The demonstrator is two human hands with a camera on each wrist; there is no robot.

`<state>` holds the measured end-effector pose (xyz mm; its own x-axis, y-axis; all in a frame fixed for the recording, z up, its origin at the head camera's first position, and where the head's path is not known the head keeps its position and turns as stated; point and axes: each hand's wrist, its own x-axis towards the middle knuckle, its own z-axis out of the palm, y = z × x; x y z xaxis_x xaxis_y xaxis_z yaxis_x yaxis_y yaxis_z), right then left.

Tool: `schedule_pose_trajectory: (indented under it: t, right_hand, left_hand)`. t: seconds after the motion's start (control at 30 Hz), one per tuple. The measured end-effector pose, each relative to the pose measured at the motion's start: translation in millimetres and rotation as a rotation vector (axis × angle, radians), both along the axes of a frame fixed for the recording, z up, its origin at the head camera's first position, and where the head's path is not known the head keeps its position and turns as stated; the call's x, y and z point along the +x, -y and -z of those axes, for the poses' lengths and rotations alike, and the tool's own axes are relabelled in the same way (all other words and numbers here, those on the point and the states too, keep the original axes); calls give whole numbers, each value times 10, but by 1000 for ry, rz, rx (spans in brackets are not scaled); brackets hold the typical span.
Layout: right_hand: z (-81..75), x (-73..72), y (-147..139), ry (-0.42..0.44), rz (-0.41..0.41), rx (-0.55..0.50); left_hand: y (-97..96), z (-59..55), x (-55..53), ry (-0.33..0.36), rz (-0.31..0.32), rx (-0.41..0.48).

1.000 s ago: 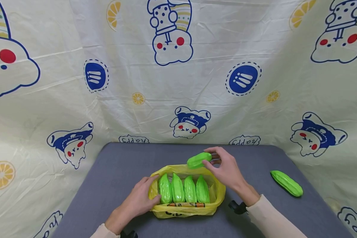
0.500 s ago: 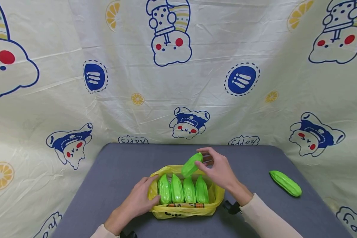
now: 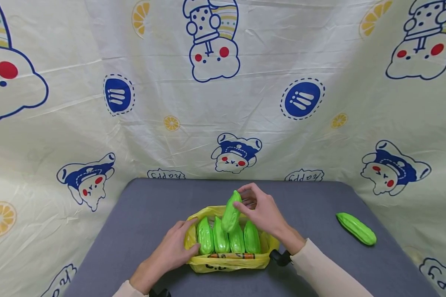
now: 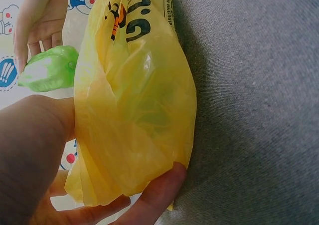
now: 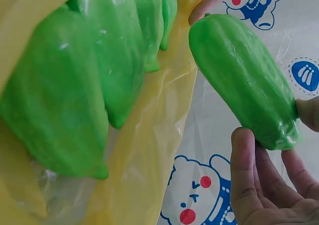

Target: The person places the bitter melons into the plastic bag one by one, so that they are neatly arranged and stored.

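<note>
My right hand [image 3: 262, 210] pinches a shiny green ridged gourd [image 3: 231, 212] by one end, between thumb and fingertips. The gourd is tilted above the back rim of a yellow plastic bag [image 3: 232, 262], partly covering the gourds below. Inside the bag several similar gourds [image 3: 205, 236] stand side by side in a row. At the bag's left end, my left hand [image 3: 176, 245] grips the plastic, thumb near the rim and fingers around the outside. In the right wrist view the held gourd [image 5: 244, 75] is apart from the row in the bag.
One more green gourd [image 3: 357, 229] lies on the grey table [image 3: 152, 198], far to the right. A pale cloth [image 3: 264, 99] with cartoon prints hangs behind and around the table. Black wrist mounts [image 3: 280, 258] show under the sleeves.
My right hand has moved left over the bag and turned the gourd from nearly level to nearly upright, its lower end coming down towards the row. The left hand has stayed in place.
</note>
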<state>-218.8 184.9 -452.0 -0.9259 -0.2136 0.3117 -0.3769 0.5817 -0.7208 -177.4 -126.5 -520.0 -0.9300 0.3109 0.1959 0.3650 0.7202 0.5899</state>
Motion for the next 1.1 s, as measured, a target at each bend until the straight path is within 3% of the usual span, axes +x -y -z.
schedule_pose_trajectory:
  t: [0.47,0.87,1.1]
  right_hand:
    - [17,-60,186,123,-53,-21]
    - [144,-135,363,231,-103,-49]
    - [186,-132,419,257,-146,-42]
  left_hand:
    - [-13,-45,9,11,7,4]
    - [-10,-57,6,33,7,3]
    - [-17,-64,13,13,12,2]
